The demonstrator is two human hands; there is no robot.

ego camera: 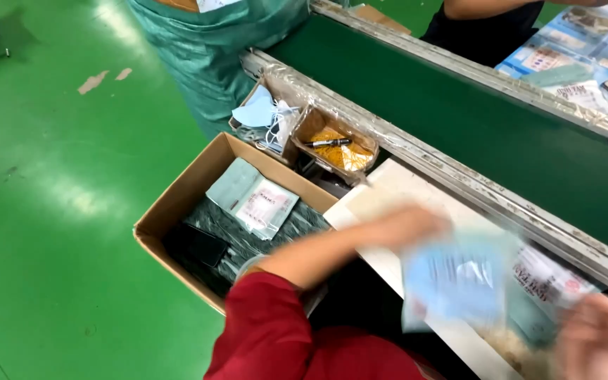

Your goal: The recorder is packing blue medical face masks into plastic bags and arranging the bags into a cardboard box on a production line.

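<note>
1. the left hand (406,225) reaches out over the pale board (388,200) on the desk, sleeve red at the elbow; it is smeared by motion, so i cannot tell whether its fingers are open or closed.
2. the right hand (596,338) sits low at the right edge, also blurred; it appears to touch the edge of a flat blue packet (459,281), but whether its fingers are gripping it i cannot tell.
3. the blue packet lies over the board between the two hands, with a second printed packet (550,278) just beside it toward the conveyor belt (473,119).
4. left of the board stands an open cardboard box (177,204) holding dark packs and a couple of pale green packets (255,197) on top.
5. two small taped trays hang at the belt's rail: one with face masks (262,112), one with a pen (328,143) on yellow bits.
6. another person in a teal apron (212,49) stands beyond the box.
7. risks, as i judge them: with both hands moving this fast, a loose hold could let the blue packet slide off the board's near edge, or two packets could stick together and be taken as one.
</note>
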